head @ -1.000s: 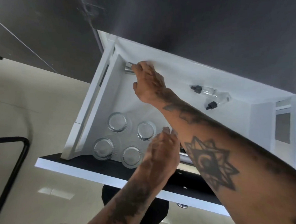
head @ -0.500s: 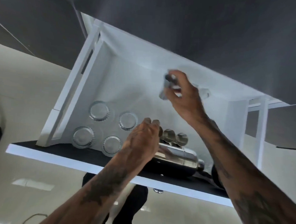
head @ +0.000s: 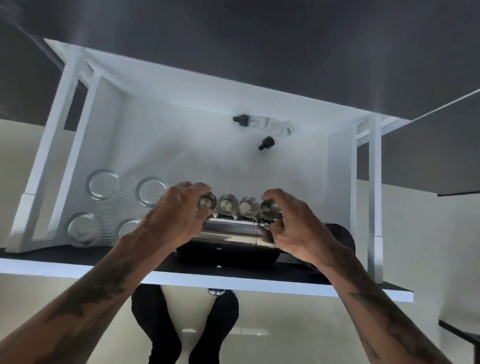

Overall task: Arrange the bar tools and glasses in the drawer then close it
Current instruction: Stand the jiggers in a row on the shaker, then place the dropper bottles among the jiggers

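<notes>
The white drawer [head: 179, 145] stands pulled out below me. Several small steel cups [head: 237, 205] form a row near its front. My left hand [head: 175, 220] curls around the leftmost cup [head: 207, 203], and my right hand [head: 292, 232] grips the rightmost cup [head: 268, 208]. A steel shaker [head: 230, 232] lies on its side just in front of the row, partly covered by both hands. Several clear glasses [head: 102, 185] stand upright in the front left corner. Two clear dropper bottles [head: 254, 122] with black caps lie at the back.
The drawer's black front panel with a white edge [head: 62, 264] runs across below my wrists. A dark round object [head: 340, 235] sits in the front right corner. A dark countertop overhangs the drawer's back. My legs stand on pale floor tiles below.
My right hand carried a steel cup from the back left corner across the drawer and down to the right end of the row. My left hand stayed at the cups.
</notes>
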Demonstrator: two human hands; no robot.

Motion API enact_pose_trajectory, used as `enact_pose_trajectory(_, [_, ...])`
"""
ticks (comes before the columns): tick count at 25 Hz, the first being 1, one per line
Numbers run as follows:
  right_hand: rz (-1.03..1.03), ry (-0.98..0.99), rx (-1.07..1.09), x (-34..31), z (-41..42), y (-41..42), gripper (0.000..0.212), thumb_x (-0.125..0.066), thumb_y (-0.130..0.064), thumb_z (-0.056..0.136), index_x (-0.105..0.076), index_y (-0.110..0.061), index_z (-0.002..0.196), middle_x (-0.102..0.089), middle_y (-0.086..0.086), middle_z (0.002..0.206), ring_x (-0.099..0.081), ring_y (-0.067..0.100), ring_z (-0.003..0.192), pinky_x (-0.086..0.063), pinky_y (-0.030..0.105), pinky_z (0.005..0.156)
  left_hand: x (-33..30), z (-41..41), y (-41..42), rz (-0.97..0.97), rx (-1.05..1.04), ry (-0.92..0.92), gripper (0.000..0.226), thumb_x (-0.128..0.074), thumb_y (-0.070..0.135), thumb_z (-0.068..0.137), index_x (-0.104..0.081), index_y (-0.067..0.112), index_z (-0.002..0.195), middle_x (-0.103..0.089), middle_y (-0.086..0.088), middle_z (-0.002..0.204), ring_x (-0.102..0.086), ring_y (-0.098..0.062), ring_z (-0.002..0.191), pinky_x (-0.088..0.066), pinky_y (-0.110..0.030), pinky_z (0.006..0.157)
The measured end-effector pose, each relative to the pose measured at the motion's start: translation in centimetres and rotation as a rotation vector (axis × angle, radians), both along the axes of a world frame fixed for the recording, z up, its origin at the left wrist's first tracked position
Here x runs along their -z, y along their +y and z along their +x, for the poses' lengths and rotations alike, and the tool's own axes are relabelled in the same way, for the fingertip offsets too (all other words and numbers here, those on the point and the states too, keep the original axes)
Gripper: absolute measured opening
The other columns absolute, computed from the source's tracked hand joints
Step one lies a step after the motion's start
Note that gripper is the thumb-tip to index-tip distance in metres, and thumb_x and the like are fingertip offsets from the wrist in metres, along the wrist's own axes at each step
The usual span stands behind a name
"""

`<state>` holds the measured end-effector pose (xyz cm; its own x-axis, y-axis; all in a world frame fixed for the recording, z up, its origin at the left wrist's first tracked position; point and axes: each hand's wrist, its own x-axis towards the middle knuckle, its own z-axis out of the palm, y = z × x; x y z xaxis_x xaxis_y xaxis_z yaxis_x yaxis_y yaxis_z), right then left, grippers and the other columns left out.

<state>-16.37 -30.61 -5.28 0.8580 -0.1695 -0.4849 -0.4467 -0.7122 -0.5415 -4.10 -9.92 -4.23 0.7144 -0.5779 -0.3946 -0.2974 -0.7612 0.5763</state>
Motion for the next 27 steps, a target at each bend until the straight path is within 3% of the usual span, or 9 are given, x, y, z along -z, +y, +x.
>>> enact_pose_trajectory(4, [-0.003, -0.015, -0.025, -1.0, -0.3, -0.3, 0.067, -0.058, -0.004, 0.084, -0.035, -0.032, 0.14, -0.056, 0.001, 0.133, -0.058, 0.004, 0.091, -0.044, 0.007, 0.071, 0.0, 0.5, 0.0, 0.032, 0.06, -0.014, 0.035, -0.066, 0.021, 0.088, -0.059, 0.017, 0.122, -0.067, -0.007, 0.11, -0.064, -0.022, 0.087, -0.043, -0.027, 0.068])
enact_pose_trajectory(6, [-0.033, -0.104, 0.041, -1.4, 0.7, -1.4, 0.06, -0.058, -0.011, 0.087, -0.038, -0.029, 0.141, -0.054, 0.004, 0.138, -0.059, 0.012, 0.106, -0.055, 0.027, 0.086, 0.0, 0.7, 0.1, 0.052, 0.08, -0.016, 0.04, -0.068, 0.024, 0.087, -0.057, 0.02, 0.125, -0.069, -0.006, 0.11, -0.064, -0.02, 0.085, -0.042, -0.025, 0.067])
enact_pose_trajectory(8, [-0.171, -0.225, 0.093, -1.1, 3.2, -3.0, 0.047, -0.056, -0.014, 0.089, -0.049, -0.022, 0.135, -0.054, 0.005, 0.135, -0.058, 0.018, 0.114, -0.051, 0.039, 0.095, -0.2, 0.9, 0.3, 0.082, 0.086, -0.013, 0.049, -0.069, 0.027, 0.085, -0.051, 0.023, 0.131, -0.069, -0.006, 0.112, -0.064, -0.02, 0.085, -0.043, -0.026, 0.068])
enact_pose_trajectory(11, [-0.399, -0.262, 0.0, 0.8, 8.3, -5.2, 0.042, -0.055, -0.005, 0.087, -0.056, -0.017, 0.127, -0.049, 0.006, 0.135, -0.048, 0.025, 0.121, -0.046, 0.034, 0.09, -1.2, 1.2, 0.2, 0.136, 0.134, -0.036, 0.053, -0.072, 0.025, 0.083, -0.051, 0.025, 0.131, -0.071, -0.005, 0.111, -0.068, -0.02, 0.089, -0.048, -0.026, 0.07])
enact_pose_trajectory(14, [-0.572, -0.137, -0.175, 2.9, 10.9, -6.2, 0.047, -0.058, 0.0, 0.084, -0.052, -0.014, 0.129, -0.043, 0.008, 0.139, -0.044, 0.03, 0.119, -0.049, 0.039, 0.083, -3.0, 3.2, -0.1, 0.085, 0.117, -0.059, 0.033, -0.066, 0.01, 0.083, -0.065, 0.023, 0.114, -0.075, -0.004, 0.094, -0.07, -0.015, 0.072, -0.055, -0.024, 0.074])
enact_pose_trajectory(16, [-0.624, -0.138, -0.195, 3.8, 10.5, -6.9, 0.041, -0.061, -0.002, 0.086, -0.054, -0.01, 0.126, -0.045, 0.01, 0.135, -0.046, 0.031, 0.115, -0.052, 0.041, 0.082, -3.4, 5.4, -1.3, -0.013, 0.073, -0.207, 0.026, -0.061, 0.011, 0.082, -0.07, 0.022, 0.104, -0.075, -0.004, 0.088, -0.07, -0.017, 0.067, -0.054, -0.024, 0.07])
enact_pose_trajectory(21, [-0.279, -0.365, 0.04, 3.9, 7.9, -7.5, 0.026, -0.064, -0.01, 0.086, -0.06, -0.011, 0.112, -0.05, 0.009, 0.119, -0.06, 0.025, 0.087, -0.052, 0.033, 0.074, 1.6, 8.6, -9.6, -0.05, 0.212, -0.402, 0.04, -0.059, 0.017, 0.087, -0.054, 0.01, 0.126, -0.058, -0.013, 0.121, -0.06, -0.03, 0.105, -0.048, -0.037, 0.085])
enact_pose_trajectory(25, [0.066, -0.398, 0.226, 3.6, 6.3, -5.7, 0.022, -0.069, -0.013, 0.086, -0.066, -0.014, 0.107, -0.063, 0.003, 0.107, -0.068, 0.013, 0.073, -0.049, 0.005, 0.068, 5.9, 9.0, -12.8, 0.054, 0.335, -0.392, 0.048, -0.065, 0.021, 0.087, -0.048, 0.013, 0.131, -0.057, -0.013, 0.122, -0.054, -0.032, 0.109, -0.047, -0.041, 0.077])
enact_pose_trajectory(27, [0.107, -0.365, 0.22, 3.7, 6.0, -5.0, 0.025, -0.07, -0.015, 0.086, -0.067, -0.014, 0.111, -0.066, 0.003, 0.11, -0.071, 0.013, 0.078, -0.053, 0.008, 0.072, 6.7, 9.6, -12.7, -0.01, 0.29, -0.455, 0.034, -0.062, 0.019, 0.089, -0.057, 0.012, 0.122, -0.062, -0.012, 0.113, -0.057, -0.031, 0.104, -0.046, -0.038, 0.072])
